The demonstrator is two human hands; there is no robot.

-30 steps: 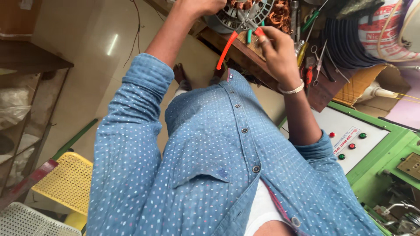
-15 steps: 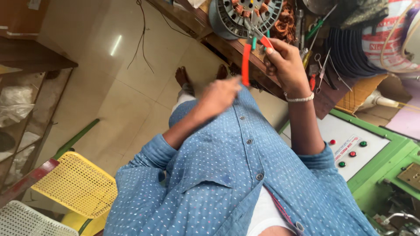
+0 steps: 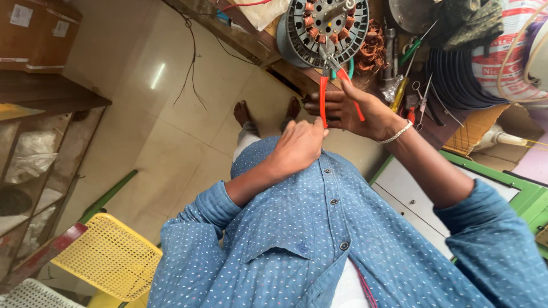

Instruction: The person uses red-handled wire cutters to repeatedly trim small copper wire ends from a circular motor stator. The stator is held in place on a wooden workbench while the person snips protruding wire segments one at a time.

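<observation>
Head view: the right hand (image 3: 357,111) sits just above centre, toward one o'clock, with its fingers (image 3: 319,106) wrapped around the red-handled pliers (image 3: 331,85). The two handles splay apart through the palm. The plier nose points up toward twelve o'clock and meets the lower rim of the round grey motor stator (image 3: 325,25), whose slots hold copper windings. The stator stands on the wooden worktop (image 3: 439,128) at the top edge of the picture. A thin bangle (image 3: 397,132) circles the right wrist.

The left hand (image 3: 297,148) lies near the centre, at seven o'clock from the right hand and just beside it. Its fingers curl loosely and hold nothing; the fingertips come close to the lower end of one plier handle, though I cannot tell whether they touch it.

At two o'clock, screwdrivers and scissors (image 3: 419,94) lie scattered on the worktop. At eight o'clock a yellow perforated chair (image 3: 108,256) stands on the tiled floor (image 3: 171,142).
</observation>
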